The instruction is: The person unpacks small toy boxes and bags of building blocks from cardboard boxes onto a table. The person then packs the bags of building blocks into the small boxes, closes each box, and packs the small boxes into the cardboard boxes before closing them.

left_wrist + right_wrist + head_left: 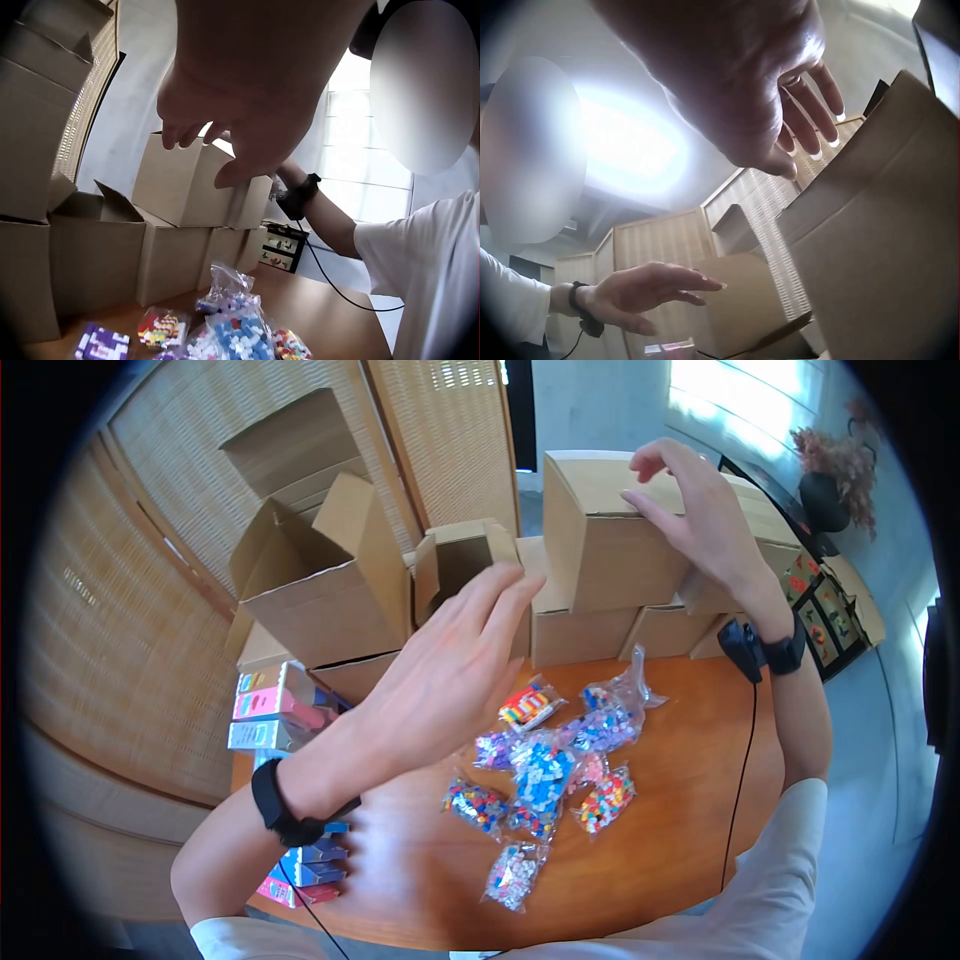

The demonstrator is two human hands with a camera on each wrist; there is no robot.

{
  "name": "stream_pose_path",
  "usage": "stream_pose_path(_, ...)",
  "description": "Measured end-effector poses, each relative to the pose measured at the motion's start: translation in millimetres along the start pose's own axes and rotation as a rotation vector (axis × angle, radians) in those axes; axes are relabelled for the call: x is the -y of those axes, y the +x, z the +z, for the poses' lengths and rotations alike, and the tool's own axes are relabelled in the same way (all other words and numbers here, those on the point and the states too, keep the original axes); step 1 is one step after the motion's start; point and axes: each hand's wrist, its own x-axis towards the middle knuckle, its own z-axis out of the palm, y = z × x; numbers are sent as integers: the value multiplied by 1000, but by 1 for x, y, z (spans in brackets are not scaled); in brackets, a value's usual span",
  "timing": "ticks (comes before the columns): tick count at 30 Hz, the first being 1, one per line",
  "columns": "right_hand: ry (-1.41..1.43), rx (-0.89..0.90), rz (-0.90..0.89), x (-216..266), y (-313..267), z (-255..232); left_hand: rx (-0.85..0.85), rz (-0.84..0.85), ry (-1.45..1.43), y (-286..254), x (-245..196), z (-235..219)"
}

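My left hand [440, 670] is raised over the table with fingers extended and nothing in them. Behind it, a small open cardboard box [468, 550] is partly hidden. My right hand [700, 510] hovers by the top of a closed cardboard box [615, 550], its fingers loosely bent and holding nothing. In the right wrist view those fingers [810, 124] hang beside the box's upper edge. Below the hands lie several clear bags of colourful small bricks, among them a blue-and-white bag [543, 770], a purple one [605, 728] and a red-and-yellow one [530, 705].
A large cardboard box [325, 605] with raised flaps stands at the back left. More boxes [580, 638] form a lower row beneath. Small printed boxes [262, 705] are stacked along the left table edge. A black cable [745, 780] runs down from the right wrist camera.
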Motion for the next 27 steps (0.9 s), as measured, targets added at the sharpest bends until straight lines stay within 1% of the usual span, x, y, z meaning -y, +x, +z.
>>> stream_pose_path(1, -12, 9, 1, -6, 3, -2, 0, -5, -1, 11, 5, 4)
stream_pose_path(3, 88, 203, 70, -16, 9, -8, -31, 10, 7, 28, 12, 13)
stream_pose_path(4, 80, 210, 71, -21, 11, -9, -58, 15, 27, 34, 14, 15)
stream_pose_path(6, 154, 297, 95, -29, 15, -12, -55, 17, 5, 43, 17, 19)
stream_pose_path(9, 174, 364, 72, -38, 21, -19, -20, 4, -6, 55, 20, 25)
stream_pose_path(11, 169, 389, 59, -45, 24, -24, -82, 50, -11, 61, 23, 27)
stream_pose_path(16, 120, 431, -7, -53, 25, -31, -119, 103, 5, 75, 31, 27)
stream_pose_path(18, 127, 545, 32, -55, 25, -33, -120, 116, 6, 80, 35, 26)
stream_pose_path(19, 129, 552, 33, -54, 26, -35, -103, 103, -49, 83, 36, 23)
stream_pose_path(21, 84, 588, -61, -47, 30, -34, -84, 86, -110, 92, 39, 19)
stream_pose_path(22, 86, 593, -61, -48, 31, -30, -105, 174, -113, 98, 41, 17)
stream_pose_path(23, 79, 588, -97, -49, 33, -25, -127, 262, -115, 103, 41, 15)
stream_pose_path(24, 71, 581, -134, -50, 35, -21, -126, 260, -116, 105, 41, 13)
stream_pose_path(25, 73, 581, -133, -50, 37, -19, -68, 190, -103, 108, 39, 12)
stream_pose_path(26, 31, 630, -105, -49, 41, -20, -11, 121, -88, 110, 37, 11)
stream_pose_path(27, -13, 678, -77, -47, 44, -20, -12, 121, -86, 111, 35, 13)
